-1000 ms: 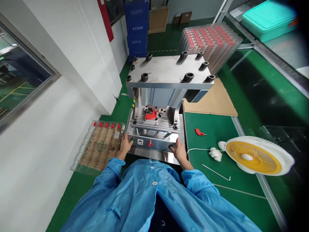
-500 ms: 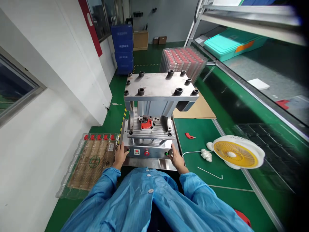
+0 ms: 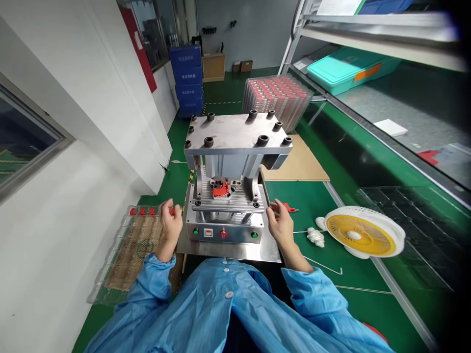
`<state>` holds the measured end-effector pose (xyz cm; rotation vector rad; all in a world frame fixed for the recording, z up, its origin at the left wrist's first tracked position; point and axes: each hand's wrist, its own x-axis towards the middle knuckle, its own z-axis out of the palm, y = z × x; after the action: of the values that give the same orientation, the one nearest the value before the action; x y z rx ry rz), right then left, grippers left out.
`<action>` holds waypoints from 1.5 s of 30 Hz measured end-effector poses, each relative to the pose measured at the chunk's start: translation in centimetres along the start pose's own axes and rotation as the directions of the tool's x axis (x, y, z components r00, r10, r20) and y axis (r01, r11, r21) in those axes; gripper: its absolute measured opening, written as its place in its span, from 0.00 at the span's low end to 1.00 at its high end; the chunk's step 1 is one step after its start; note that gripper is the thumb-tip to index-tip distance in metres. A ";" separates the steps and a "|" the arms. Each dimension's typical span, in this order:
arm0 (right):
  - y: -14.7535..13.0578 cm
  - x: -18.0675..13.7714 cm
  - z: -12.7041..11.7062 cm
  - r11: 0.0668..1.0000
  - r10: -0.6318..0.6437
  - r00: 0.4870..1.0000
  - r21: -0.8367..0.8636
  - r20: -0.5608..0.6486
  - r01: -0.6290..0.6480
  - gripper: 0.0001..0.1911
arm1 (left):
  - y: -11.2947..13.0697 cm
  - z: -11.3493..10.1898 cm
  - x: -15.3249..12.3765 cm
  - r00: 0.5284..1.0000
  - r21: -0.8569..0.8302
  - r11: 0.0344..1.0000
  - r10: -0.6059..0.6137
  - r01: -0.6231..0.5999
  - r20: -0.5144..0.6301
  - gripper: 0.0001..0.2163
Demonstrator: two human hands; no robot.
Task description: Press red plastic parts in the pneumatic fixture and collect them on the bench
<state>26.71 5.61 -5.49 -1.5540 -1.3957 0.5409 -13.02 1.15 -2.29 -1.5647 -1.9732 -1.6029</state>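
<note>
A metal press (image 3: 235,142) stands in front of me with a red part (image 3: 221,191) seated in its fixture. Its front panel carries two green buttons (image 3: 253,235) and a red one. My left hand (image 3: 170,221) hovers open at the press's left side, above the edge of a clear tray (image 3: 136,245) holding a few red parts. At the press's right side my right hand (image 3: 281,223) hangs open, fingers loosely curled, holding nothing. A loose red part (image 3: 289,208) lies on the green mat just beyond it.
A white and yellow fan (image 3: 362,234) lies face up on the right, with a white cord, a crumpled white lump (image 3: 315,237) and a thin metal rod nearby. Stacked clear trays of red parts (image 3: 277,95) and cardboard sit behind the press. A white wall runs along the left.
Both hands have lifted off the green buttons on the front panel and moved up and outward to the sides of the press. The view tilted slightly.
</note>
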 end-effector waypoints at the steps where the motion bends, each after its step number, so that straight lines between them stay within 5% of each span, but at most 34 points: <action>1: -1.5 0.3 0.1 0.998 -0.057 0.998 0.018 -0.016 0.058 0.33 | 2.2 0.0 0.9 0.996 -0.012 0.996 0.084 -0.084 0.028 0.11; 6: -6.1 1.1 2.5 0.916 -0.385 0.922 -0.110 0.033 0.387 0.29 | 11.2 2.4 2.8 0.856 -0.067 0.922 0.380 -0.382 0.349 0.08; 10: -6.3 1.3 4.3 0.847 -0.472 0.880 -0.248 0.054 0.470 0.24 | 14.1 5.5 3.0 0.725 0.021 0.891 0.356 -0.454 0.590 0.09; 13: -6.0 1.4 4.8 0.812 -0.507 0.860 -0.307 0.048 0.496 0.23 | 15.0 7.0 3.3 0.679 0.102 0.877 0.284 -0.469 0.677 0.12; 20: -5.5 1.2 4.9 0.794 -0.514 0.856 -0.352 0.045 0.496 0.23 | 17.0 7.5 4.1 0.652 0.294 0.816 0.128 -0.497 0.747 0.13; 31: -6.1 1.0 4.6 0.858 -0.442 0.890 -0.234 0.116 0.457 0.22 | 17.5 7.5 4.2 0.653 0.354 0.779 0.093 -0.518 0.752 0.18; 38: -5.8 0.9 4.8 0.827 -0.521 0.853 -0.224 0.043 0.516 0.20 | 18.1 7.5 4.2 0.663 0.397 0.761 0.057 -0.513 0.747 0.17; 45: -6.6 1.1 3.5 0.822 -0.525 0.843 -0.188 0.115 0.538 0.20 | 18.7 7.4 4.2 0.651 0.435 0.740 0.005 -0.513 0.759 0.17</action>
<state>20.71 7.19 -1.17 -1.2260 -1.8933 0.0921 2.94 7.24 9.12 -2.1949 -2.0678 -0.0708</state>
